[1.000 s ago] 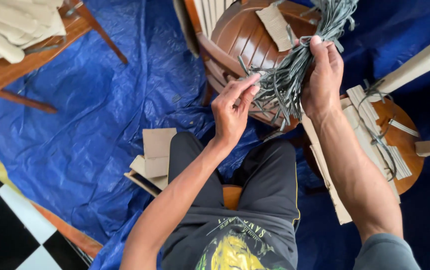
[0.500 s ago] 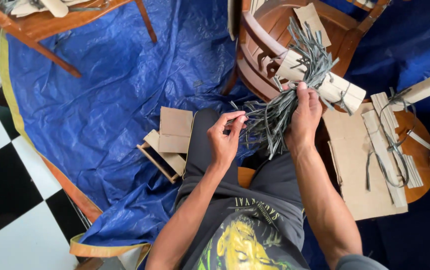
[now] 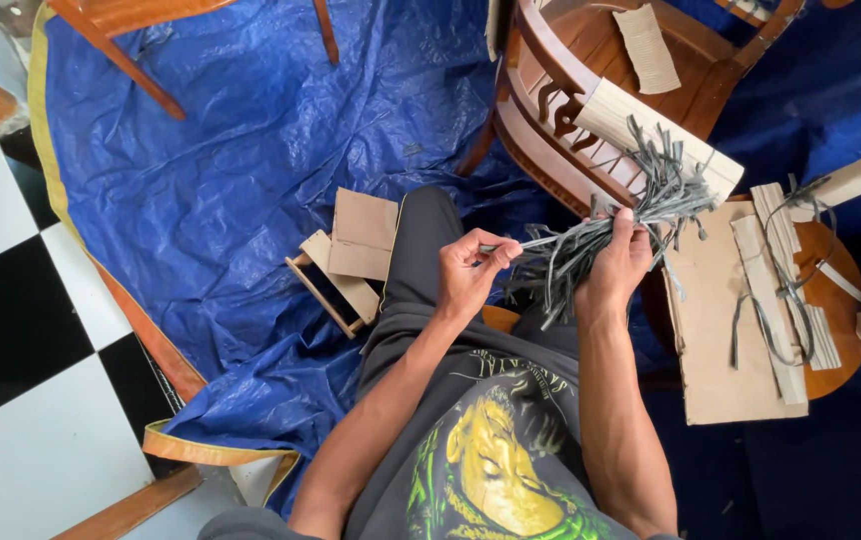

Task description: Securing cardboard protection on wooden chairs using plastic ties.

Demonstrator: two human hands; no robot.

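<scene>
I see right hand [image 3: 613, 262] fisted round bundle of grey strips [image 3: 611, 235]; left hand [image 3: 471, 275] just beside, pinching 1 strip [image 3: 536, 241] drawn sideways from bundle, above lap.

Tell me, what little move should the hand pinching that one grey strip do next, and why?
Probably keep pulling leftward until the strip slides free. The left hand pinches a single grey strip whose far end is tucked in the bundle of grey strips that the right hand grips, so it looks only partly drawn out.
</scene>
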